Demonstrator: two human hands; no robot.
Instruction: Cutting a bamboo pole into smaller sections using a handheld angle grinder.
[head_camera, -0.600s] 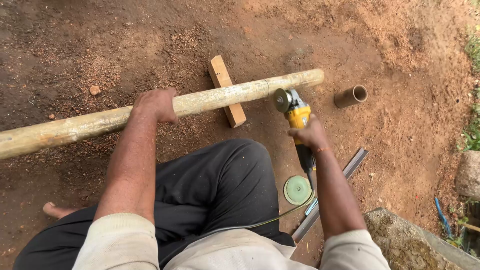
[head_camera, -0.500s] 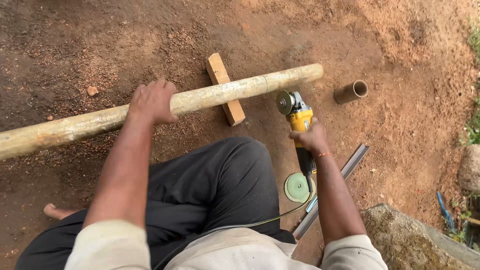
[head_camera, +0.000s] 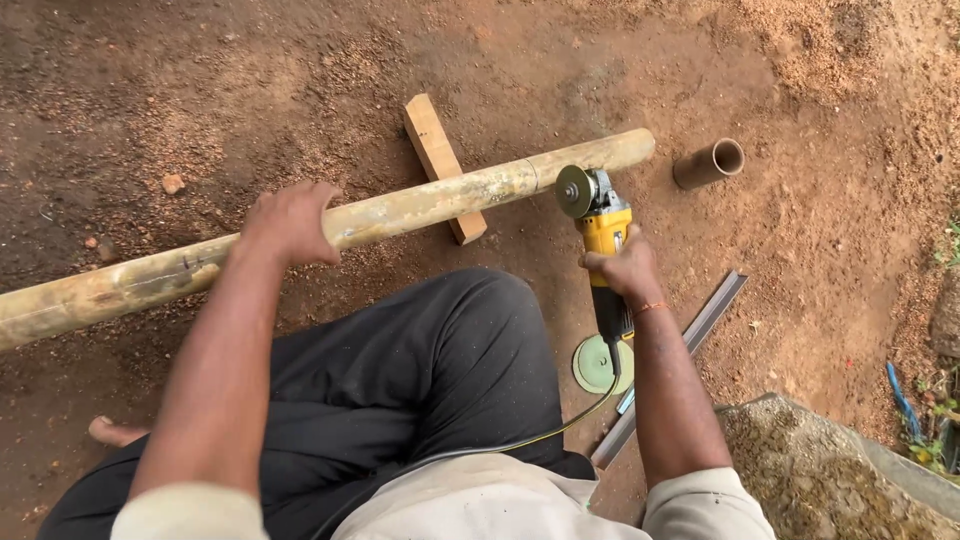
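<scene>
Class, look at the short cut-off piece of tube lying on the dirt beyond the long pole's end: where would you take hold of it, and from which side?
Grip the short tube around its middle, coming down from above with fingers across its width. It lies flat on the soil, alone, open end facing right, so both long sides are free. The long pole ends just left of it, so come from the right.

Odds and ends lying on the red dirt (head_camera: 200, 80)

A short brown pipe piece (head_camera: 708, 163) is resting well apart from a metal strip (head_camera: 680, 350) — a green disc (head_camera: 597, 365) is sitting just beside that strip, and a small stone (head_camera: 172, 184) is lying far left — a concrete slab (head_camera: 840, 470) is filling the lower right corner.
</scene>
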